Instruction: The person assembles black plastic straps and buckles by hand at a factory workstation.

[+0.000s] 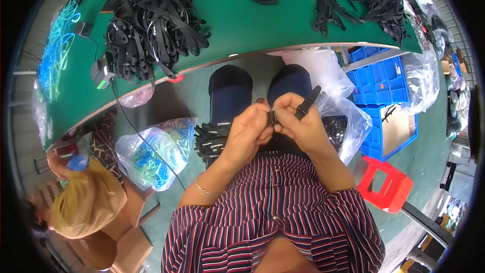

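Note:
Above my lap, both hands meet around a black strap [309,102] with a small dark buckle [273,117] between the fingertips. My left hand [246,130] is closed, its fingers pinching the buckle's left side. My right hand [298,121] is closed on the strap, whose free end sticks up past the knuckles. How the strap runs through the buckle is hidden by my fingers. A bundle of black straps with pale printing [212,139] lies across my lap, beside my left forearm.
A green table [242,30] ahead bears a heap of black straps [156,30] and more straps [328,0] at right. Blue crates [379,83] and a red stool [385,184] stand at right. A bag of blue-green cords [156,156] lies at left, near another seated person [88,199].

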Demonstrator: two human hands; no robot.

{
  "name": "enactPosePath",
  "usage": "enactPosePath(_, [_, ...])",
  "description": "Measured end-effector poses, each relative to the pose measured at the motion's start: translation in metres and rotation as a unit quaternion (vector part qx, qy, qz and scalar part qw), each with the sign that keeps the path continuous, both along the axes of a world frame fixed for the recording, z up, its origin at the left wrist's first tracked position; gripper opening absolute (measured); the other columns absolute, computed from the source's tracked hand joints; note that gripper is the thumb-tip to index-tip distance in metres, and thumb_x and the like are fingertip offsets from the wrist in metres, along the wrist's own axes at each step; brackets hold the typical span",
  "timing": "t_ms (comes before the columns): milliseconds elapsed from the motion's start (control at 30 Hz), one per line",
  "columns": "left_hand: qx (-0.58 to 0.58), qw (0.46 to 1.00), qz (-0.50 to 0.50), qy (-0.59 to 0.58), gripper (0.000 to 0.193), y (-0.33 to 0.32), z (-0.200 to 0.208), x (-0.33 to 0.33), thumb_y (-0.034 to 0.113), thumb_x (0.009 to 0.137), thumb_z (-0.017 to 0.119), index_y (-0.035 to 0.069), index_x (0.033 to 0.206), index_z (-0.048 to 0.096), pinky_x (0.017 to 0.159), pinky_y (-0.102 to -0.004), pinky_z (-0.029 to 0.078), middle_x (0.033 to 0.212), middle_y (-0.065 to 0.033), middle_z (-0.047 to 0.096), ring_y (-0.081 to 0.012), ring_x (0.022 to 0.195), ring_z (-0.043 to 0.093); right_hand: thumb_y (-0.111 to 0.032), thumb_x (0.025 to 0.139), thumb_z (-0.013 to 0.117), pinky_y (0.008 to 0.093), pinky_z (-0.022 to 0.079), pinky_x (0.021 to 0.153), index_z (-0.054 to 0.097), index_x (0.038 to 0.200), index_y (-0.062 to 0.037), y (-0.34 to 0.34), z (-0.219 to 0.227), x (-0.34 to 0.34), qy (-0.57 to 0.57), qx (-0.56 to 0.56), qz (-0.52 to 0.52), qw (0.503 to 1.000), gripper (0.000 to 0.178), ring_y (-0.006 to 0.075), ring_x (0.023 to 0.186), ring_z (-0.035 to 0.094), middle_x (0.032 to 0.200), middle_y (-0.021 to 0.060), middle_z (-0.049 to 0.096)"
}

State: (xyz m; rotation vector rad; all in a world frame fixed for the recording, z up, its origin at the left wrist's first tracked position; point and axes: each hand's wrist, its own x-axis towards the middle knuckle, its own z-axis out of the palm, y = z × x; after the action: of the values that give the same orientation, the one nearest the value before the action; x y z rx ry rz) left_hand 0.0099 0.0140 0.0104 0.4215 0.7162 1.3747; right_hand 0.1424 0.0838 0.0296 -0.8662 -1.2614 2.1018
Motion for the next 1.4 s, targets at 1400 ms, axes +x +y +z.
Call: enactPosePath(1400, [0.049,0.975,-0.078,0.204,0.016,-0.011,0.003,-0.038,0.014,0.084,0.058,0.002,0.095,0.054,0.075,-0.0223,0.041,0.086,-0.0013,0.056,-0.0084,0.081,0.051,-0.001,0.069,0.069,0.0221,0.043,0.066,0.057,0.085,0.0007,-0.001,-0.032,0.002,-0.016,0.288,0.046,0.956,0.020,0.0117,0.074,0.053,0.090,0.0067,0.053])
